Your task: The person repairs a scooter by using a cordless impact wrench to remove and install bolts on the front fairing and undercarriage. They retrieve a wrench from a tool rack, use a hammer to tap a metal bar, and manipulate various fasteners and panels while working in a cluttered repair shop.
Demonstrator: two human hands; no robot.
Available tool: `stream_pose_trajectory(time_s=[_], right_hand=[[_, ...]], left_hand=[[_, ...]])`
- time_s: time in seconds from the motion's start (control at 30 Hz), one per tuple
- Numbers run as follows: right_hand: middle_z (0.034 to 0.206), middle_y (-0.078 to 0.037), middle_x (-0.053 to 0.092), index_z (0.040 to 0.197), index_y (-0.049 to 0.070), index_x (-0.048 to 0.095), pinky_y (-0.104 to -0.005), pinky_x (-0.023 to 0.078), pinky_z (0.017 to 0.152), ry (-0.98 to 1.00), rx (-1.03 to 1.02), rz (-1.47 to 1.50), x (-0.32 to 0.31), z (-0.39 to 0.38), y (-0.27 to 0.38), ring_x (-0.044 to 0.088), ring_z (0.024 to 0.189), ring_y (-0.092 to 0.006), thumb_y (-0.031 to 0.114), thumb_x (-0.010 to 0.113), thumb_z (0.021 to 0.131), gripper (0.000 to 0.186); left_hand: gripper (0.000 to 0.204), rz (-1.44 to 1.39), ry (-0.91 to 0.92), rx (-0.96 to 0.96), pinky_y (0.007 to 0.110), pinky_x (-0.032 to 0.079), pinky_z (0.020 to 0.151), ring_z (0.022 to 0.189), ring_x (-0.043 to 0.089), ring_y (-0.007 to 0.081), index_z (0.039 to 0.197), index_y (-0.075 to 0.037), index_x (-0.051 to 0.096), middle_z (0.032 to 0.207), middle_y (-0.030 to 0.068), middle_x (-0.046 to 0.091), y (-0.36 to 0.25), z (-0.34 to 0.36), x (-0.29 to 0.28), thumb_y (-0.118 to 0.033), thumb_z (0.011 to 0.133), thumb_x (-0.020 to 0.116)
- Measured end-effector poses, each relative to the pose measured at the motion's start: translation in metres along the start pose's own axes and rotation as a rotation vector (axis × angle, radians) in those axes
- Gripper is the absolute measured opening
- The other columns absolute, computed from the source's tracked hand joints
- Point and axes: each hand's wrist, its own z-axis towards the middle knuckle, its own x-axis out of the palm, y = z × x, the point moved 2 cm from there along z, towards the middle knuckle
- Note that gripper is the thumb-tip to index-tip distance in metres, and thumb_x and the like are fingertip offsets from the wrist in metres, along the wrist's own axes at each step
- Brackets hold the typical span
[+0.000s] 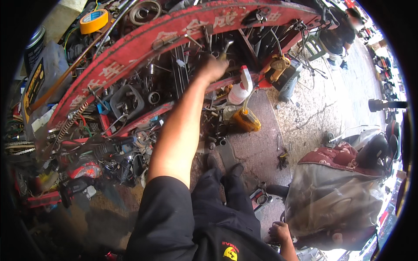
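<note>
My left hand (pixel 211 68) reaches into the red tool rack (pixel 102 64), blurred, its fingers closed round what looks like a metal wrench (pixel 227 46). Sockets, bars and other metal tools crowd around it, and a white spray bottle with a red top (pixel 238 90) stands to its lower right, above a yellow oil jug (pixel 247 121). My right hand (pixel 278 231) is low at the right beside a dark, clear-covered seat (pixel 331 200), with its fingers loosely curled; whatever may be in them is hidden.
Orange tape (pixel 94 21) and containers lie behind the rack. Greasy parts (pixel 87 169) pile at the left. Small tools (pixel 282 158) lie on the floor mat (pixel 274 135). A padded maroon cushion (pixel 318 158) rests at the right. Another person (pixel 335 39) is at the back right.
</note>
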Motion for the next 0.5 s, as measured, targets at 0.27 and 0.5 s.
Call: stream_pose_trajectory(time_s=[0.27,0.5], right_hand=[[0.086,-0.019,0.067,0.117,-0.008,0.058,-0.0346,0.055,0.058,0.021,-0.226,-0.181,0.008,0.008,0.066,0.068,0.07,-0.0262,0.015,0.059,0.092,0.034],[0.09,-0.012,0.068,0.125,-0.007,0.056,-0.0278,0.052,0.068,0.471,-0.77,-0.336,0.097,-0.016,0.248,0.063,0.075,-0.0153,0.024,0.066,0.09,0.048]], left_hand=[[0.022,-0.682,0.062,0.064,0.021,0.029,0.042,0.052,0.038,0.0039,0.079,-0.012,0.052,0.066,-0.0063,0.044,0.022,-0.157,-0.012,-0.032,0.083,0.062],[0.036,-1.187,0.271,-0.305,0.022,0.042,0.05,0.061,0.049,0.0071,0.097,-0.004,0.047,0.074,-0.0012,0.049,0.009,-0.339,0.05,-0.018,0.077,0.074]])
